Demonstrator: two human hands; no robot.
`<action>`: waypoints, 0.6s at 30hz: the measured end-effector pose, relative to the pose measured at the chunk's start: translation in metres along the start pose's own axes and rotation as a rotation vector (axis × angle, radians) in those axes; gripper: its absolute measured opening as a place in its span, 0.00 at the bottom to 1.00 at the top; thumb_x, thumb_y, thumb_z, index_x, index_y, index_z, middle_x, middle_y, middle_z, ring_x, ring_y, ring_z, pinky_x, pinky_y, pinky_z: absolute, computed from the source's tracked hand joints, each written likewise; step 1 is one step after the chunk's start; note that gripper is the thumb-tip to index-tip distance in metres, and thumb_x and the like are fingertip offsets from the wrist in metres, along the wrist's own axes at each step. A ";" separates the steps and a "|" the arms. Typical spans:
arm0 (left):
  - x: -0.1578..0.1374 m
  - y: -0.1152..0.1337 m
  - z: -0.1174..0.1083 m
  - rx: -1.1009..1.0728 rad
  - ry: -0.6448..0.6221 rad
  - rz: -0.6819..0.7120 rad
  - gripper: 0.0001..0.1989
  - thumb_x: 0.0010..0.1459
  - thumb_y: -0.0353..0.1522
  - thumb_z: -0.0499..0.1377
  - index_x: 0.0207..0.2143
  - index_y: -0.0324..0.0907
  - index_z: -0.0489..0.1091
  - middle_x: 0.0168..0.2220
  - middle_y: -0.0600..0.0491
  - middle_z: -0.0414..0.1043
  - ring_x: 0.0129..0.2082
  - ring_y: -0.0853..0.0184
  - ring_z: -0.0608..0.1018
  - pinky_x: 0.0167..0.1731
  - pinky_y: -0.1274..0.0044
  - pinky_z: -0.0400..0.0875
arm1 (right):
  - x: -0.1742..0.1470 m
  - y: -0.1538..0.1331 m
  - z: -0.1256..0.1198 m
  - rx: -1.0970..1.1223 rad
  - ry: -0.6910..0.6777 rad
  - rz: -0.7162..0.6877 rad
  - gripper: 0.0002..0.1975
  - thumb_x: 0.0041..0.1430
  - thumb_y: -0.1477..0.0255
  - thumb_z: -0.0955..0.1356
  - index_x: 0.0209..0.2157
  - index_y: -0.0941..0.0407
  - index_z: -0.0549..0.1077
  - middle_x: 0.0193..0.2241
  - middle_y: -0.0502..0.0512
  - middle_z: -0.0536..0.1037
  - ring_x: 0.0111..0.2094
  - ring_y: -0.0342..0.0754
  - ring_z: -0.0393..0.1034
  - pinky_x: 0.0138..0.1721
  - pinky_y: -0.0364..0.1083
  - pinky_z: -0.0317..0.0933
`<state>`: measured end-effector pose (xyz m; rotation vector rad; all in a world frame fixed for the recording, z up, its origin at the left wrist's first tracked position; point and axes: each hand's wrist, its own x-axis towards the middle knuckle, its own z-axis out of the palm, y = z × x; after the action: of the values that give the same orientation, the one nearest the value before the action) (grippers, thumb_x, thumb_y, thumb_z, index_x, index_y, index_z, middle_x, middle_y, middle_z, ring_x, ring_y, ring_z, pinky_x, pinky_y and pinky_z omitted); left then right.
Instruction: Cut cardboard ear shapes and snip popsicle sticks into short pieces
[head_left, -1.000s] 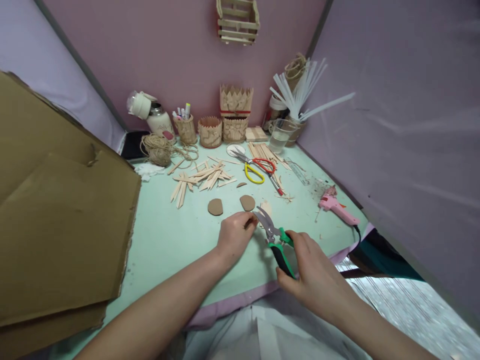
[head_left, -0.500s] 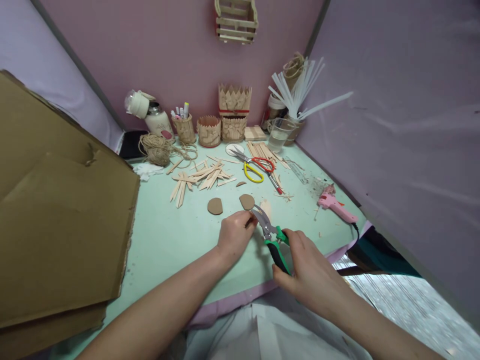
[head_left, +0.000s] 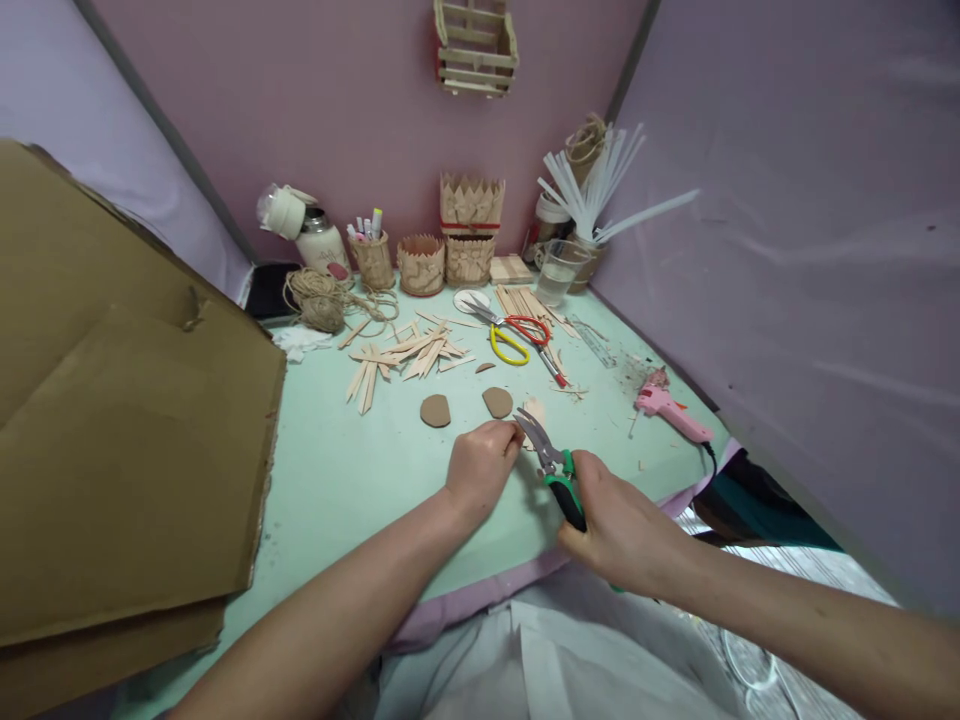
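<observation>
My right hand (head_left: 626,520) is wrapped round the green and black handles of the pruning shears (head_left: 551,460), whose curved blades point up and left. Close to the blade tips, my left hand (head_left: 484,465) is closed in a pinch; what its fingertips hold is too small and hidden to make out. Just beyond the hands lie two cut cardboard pieces, a left one (head_left: 435,410) and a right one (head_left: 497,402), each rounded with a flat side. Pale wooden scraps (head_left: 535,412) lie behind the shear blades.
Wooden stick pieces (head_left: 420,355), scissors (head_left: 510,335) and twine (head_left: 319,300) lie further back. Decorated pots (head_left: 421,265) and a water cup (head_left: 559,272) stand along the wall. A pink glue gun (head_left: 671,412) lies right; large cardboard sheets (head_left: 135,400) fill the left.
My right hand has squeezed the shears' handles closer together, and the blades have come nearer to each other. Both hands have shifted slightly right in the view.
</observation>
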<state>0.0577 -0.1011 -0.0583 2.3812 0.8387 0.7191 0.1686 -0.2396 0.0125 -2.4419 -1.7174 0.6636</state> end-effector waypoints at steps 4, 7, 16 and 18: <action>0.001 0.001 -0.001 0.016 -0.013 -0.001 0.07 0.59 0.27 0.56 0.29 0.42 0.72 0.30 0.54 0.77 0.33 0.68 0.77 0.33 0.78 0.66 | 0.003 -0.001 -0.004 -0.010 0.006 0.001 0.12 0.48 0.72 0.63 0.33 0.53 0.52 0.26 0.48 0.62 0.23 0.46 0.58 0.24 0.44 0.43; 0.002 0.002 -0.002 0.027 -0.028 -0.008 0.08 0.60 0.28 0.55 0.29 0.42 0.72 0.30 0.54 0.76 0.32 0.68 0.76 0.32 0.78 0.65 | 0.004 0.000 -0.008 -0.010 0.005 0.006 0.12 0.48 0.72 0.63 0.32 0.53 0.53 0.24 0.47 0.62 0.21 0.44 0.54 0.23 0.44 0.41; 0.000 0.004 0.001 0.123 -0.075 0.034 0.09 0.62 0.29 0.52 0.34 0.41 0.72 0.33 0.51 0.76 0.34 0.65 0.77 0.31 0.77 0.65 | 0.007 0.005 -0.003 0.060 0.060 0.001 0.11 0.47 0.74 0.63 0.31 0.52 0.53 0.27 0.49 0.64 0.25 0.46 0.59 0.25 0.43 0.49; 0.000 0.003 0.002 0.144 -0.085 0.029 0.09 0.62 0.28 0.52 0.33 0.41 0.72 0.33 0.51 0.76 0.33 0.65 0.77 0.31 0.76 0.64 | 0.009 -0.001 -0.003 0.066 0.067 0.018 0.12 0.46 0.73 0.63 0.31 0.52 0.53 0.27 0.50 0.64 0.26 0.47 0.60 0.25 0.44 0.50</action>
<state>0.0603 -0.1037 -0.0575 2.5373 0.8477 0.5819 0.1717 -0.2304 0.0129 -2.4090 -1.6247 0.6231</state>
